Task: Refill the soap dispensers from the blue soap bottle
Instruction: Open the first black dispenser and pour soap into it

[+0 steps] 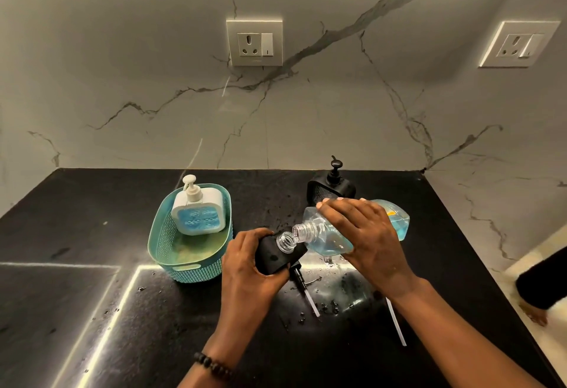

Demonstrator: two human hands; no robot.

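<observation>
My right hand (pixel 362 234) grips the clear bottle of blue soap (pixel 331 238), tipped to the left with its open threaded mouth right beside the clear neck of a black dispenser (pixel 276 254). My left hand (pixel 248 265) holds that black dispenser tilted on the counter. A white dispenser (pixel 198 212) with blue soap inside stands in the teal basket (pixel 165 249). Another black dispenser (pixel 333 186) with its pump on stands behind the bottle. A black pump (pixel 302 284) with a white tube lies on the counter below the held dispenser.
The black counter (pixel 122 295) is wet with drops near the hands. A second white tube (pixel 395 323) lies right of my right arm. Two wall sockets (pixel 254 43) sit on the marble backsplash. A person's foot (pixel 535 314) shows at the right edge.
</observation>
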